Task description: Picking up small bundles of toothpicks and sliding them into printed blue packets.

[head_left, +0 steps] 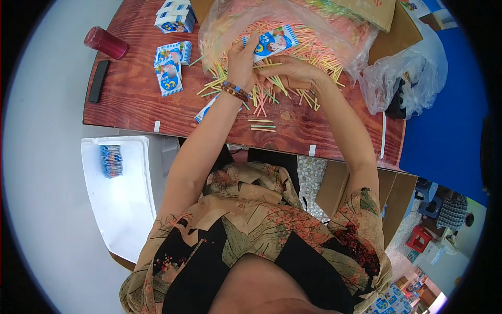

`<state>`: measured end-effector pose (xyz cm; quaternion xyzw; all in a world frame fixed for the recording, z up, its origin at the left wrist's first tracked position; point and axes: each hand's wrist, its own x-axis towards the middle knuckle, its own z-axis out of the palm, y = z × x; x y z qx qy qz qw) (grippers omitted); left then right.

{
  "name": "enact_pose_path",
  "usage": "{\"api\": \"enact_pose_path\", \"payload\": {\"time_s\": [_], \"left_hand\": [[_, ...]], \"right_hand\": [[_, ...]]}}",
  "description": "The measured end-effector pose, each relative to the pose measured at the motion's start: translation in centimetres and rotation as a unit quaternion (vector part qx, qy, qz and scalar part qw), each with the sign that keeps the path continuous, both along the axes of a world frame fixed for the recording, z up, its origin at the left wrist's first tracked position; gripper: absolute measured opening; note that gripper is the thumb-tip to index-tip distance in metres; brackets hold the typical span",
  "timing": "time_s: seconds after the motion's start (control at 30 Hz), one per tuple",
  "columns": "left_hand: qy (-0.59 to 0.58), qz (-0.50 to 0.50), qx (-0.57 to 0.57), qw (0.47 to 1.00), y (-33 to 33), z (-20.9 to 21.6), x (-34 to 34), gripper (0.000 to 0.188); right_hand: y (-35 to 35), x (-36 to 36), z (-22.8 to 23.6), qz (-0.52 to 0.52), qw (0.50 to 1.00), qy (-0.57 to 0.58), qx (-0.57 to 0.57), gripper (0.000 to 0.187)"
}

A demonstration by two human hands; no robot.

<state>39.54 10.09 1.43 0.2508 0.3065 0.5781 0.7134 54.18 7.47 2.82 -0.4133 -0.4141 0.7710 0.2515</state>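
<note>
My left hand (241, 62), with a bead bracelet at the wrist, grips a small blue and white drink carton (271, 42) over a pile of thin wrapped drinking straws (293, 57) in pink, yellow and green. Just to its right, my right hand (293, 73) rests on the straw pile with fingers curled among the straws; whether it holds one I cannot tell. The straws spill out of a clear plastic bag (230, 21) onto the red-brown wooden table (130, 99).
More small cartons lie on the table at left (170, 70) and at the back (175, 15). A dark red cup (106, 42) and a black flat device (98, 81) sit far left. A white bin (120, 188) holding stacked cartons stands below the table. Cardboard boxes and another plastic bag (408, 78) are at right.
</note>
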Motion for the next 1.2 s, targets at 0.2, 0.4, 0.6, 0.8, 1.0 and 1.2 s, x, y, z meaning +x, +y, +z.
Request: {"api": "enact_pose_path", "payload": {"time_s": [0.2, 0.4, 0.6, 0.8, 1.0, 1.2], "left_hand": [[0.008, -0.053, 0.036, 0.998, 0.8, -0.2, 0.2, 0.017], [-0.156, 0.039, -0.026, 0.987, -1.3, -0.1, -0.3, 0.021], [-0.154, -0.008, -0.017, 0.988, -1.7, -0.6, -0.4, 0.04], [-0.185, -0.021, -0.054, 0.981, -1.8, -0.7, -0.9, 0.039], [-0.151, 0.017, -0.048, 0.987, -2.5, 0.1, -0.5, 0.037], [-0.186, -0.011, -0.008, 0.982, -1.3, -1.9, -1.9, 0.034]], "right_hand": [[0.9, 0.2, -1.6, 0.012, 0.999, 0.045, -0.013, 0.024], [0.9, -0.6, -2.8, -0.287, 0.927, 0.241, 0.03, 0.02], [-1.8, -7.1, -1.5, -0.402, 0.818, 0.397, 0.109, 0.022], [-3.4, -9.2, -2.8, -0.466, 0.848, 0.196, 0.162, 0.022], [-3.9, -9.4, -1.7, -0.462, 0.848, 0.191, 0.175, 0.02], [-2.9, -8.2, -1.7, -0.441, 0.85, 0.244, 0.151, 0.022]]}}
